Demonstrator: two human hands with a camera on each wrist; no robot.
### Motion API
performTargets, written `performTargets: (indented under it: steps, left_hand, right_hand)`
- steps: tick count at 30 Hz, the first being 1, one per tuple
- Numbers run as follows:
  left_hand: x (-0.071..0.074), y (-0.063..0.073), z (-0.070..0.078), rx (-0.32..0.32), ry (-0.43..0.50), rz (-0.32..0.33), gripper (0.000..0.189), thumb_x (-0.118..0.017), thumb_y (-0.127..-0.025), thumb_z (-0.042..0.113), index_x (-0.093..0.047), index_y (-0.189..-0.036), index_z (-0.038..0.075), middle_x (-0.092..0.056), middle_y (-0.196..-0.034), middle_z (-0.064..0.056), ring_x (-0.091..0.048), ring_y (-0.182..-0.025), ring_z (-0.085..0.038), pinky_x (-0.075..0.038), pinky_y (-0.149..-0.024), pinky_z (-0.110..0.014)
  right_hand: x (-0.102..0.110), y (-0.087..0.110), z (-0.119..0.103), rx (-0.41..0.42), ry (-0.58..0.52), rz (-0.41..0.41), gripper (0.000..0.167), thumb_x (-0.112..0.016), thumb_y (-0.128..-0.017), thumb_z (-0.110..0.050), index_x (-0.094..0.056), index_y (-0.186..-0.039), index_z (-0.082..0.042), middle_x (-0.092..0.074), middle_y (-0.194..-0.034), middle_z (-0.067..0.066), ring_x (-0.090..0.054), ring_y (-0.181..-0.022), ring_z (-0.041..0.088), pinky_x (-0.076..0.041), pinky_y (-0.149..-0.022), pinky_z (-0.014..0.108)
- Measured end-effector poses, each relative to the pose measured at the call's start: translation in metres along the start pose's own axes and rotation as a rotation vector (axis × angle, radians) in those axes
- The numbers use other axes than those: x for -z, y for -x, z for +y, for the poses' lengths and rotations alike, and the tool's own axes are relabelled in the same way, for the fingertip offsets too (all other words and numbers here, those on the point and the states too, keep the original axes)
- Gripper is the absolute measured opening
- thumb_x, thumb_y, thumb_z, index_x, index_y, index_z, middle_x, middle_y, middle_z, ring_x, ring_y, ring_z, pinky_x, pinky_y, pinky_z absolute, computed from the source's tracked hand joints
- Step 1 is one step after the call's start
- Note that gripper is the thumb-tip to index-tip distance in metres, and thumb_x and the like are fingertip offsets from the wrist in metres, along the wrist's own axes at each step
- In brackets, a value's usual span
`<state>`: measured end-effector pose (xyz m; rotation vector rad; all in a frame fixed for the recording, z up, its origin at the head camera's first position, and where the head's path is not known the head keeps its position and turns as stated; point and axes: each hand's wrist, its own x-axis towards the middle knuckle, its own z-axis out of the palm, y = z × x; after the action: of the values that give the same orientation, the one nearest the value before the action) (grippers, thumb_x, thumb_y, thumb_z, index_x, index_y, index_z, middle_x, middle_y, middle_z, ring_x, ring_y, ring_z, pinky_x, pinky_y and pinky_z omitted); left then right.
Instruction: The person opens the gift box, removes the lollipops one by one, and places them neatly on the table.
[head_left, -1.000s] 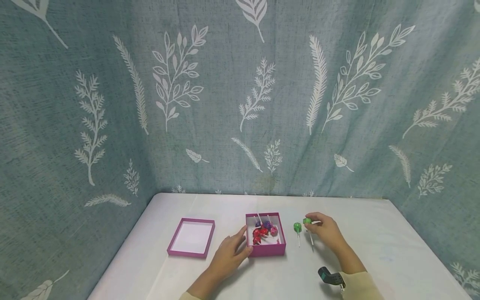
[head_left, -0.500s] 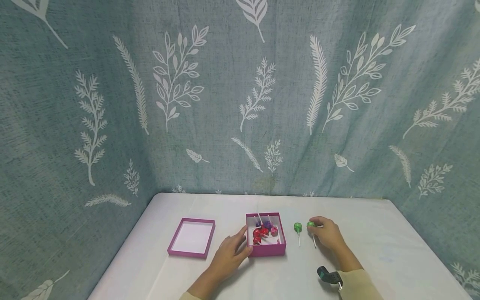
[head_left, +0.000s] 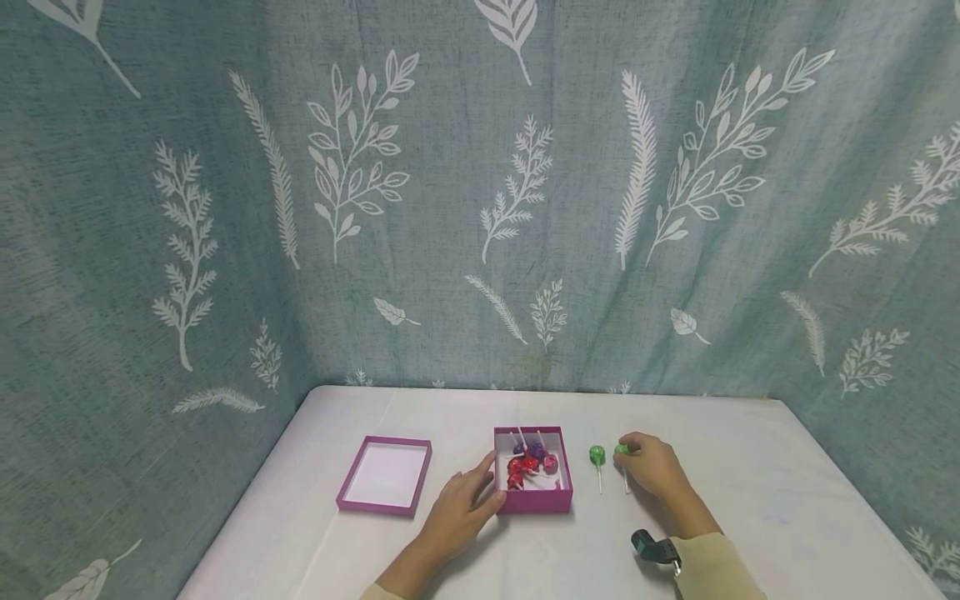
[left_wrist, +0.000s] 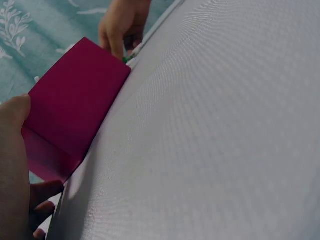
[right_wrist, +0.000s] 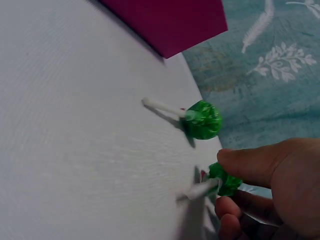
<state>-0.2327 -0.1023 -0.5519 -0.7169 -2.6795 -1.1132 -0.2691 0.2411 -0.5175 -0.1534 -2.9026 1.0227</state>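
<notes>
My right hand [head_left: 654,468] pinches a green lollipop [right_wrist: 227,181] by its wrapped head, between thumb and fingers. In the right wrist view its white stick slants down close over the table. A second green lollipop [head_left: 597,455] lies on the table just left of that hand, stick toward me. The left hand [head_left: 459,512] rests against the left side of a magenta box [head_left: 535,501], thumb at the front corner, index finger along the wall. Inside the open-topped box are several red lollipops [head_left: 515,468], plus purple and pink ones, some sticks leaning on the back wall.
A magenta-rimmed lid [head_left: 375,507] lies on the white table [head_left: 570,558], left of the box, its white inside up. Behind the table hangs a teal curtain [head_left: 450,208] with white leaf prints. A dark wrist device [head_left: 652,547] sits at the right sleeve.
My right hand has moved slightly right with its green lollipop and lowered it beside the other one, the stick now more in line. The left hand and box have stayed put.
</notes>
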Motion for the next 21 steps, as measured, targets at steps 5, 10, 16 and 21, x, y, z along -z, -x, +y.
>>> performTargets:
  steps: [5,10,16,21]
  left_hand:
    - [0.001,0.001,0.002,-0.011,-0.01,0.009,0.066,-0.047,-0.098,0.052,-0.032,-0.154,0.019,-0.056,-0.136,-0.003,-0.047,-0.13,-0.027,-0.022,-0.113,-0.056]
    - [0.003,0.001,0.003,-0.021,-0.023,0.022,0.065,-0.047,-0.099,0.051,-0.032,-0.153,0.018,-0.056,-0.136,-0.006,-0.049,-0.129,-0.028,-0.023,-0.112,-0.057]
    - [0.001,0.001,0.003,-0.021,-0.027,0.022,0.066,-0.046,-0.099,0.052,-0.033,-0.153,0.016,-0.058,-0.134,-0.005,-0.049,-0.128,-0.028,-0.024,-0.111,-0.058]
    - [0.0,0.001,0.002,-0.006,-0.026,0.01,0.066,-0.047,-0.098,0.053,-0.033,-0.153,0.018,-0.058,-0.135,-0.004,-0.048,-0.129,-0.028,-0.023,-0.112,-0.056]
  right_hand:
    - [0.012,0.003,-0.011,0.048,0.002,0.031,0.039,-0.07,-0.089,-0.022,-0.063,-0.12,0.001,-0.063,-0.117,0.022,-0.059,-0.106,0.041,-0.048,-0.087,0.058]
    - [0.019,0.004,-0.041,0.126,-0.012,0.051,0.033,-0.072,-0.088,-0.017,-0.066,-0.117,-0.001,-0.066,-0.112,0.014,-0.063,-0.096,0.031,-0.053,-0.079,0.048]
    - [0.012,0.006,-0.079,0.147,-0.045,-0.017,0.033,-0.073,-0.088,-0.017,-0.067,-0.118,-0.006,-0.067,-0.111,0.008,-0.063,-0.097,0.025,-0.056,-0.078,0.043]
    - [-0.001,0.007,-0.1,0.203,-0.066,-0.05,0.029,-0.074,-0.087,-0.013,-0.069,-0.114,-0.008,-0.068,-0.106,0.004,-0.066,-0.094,0.023,-0.057,-0.076,0.041]
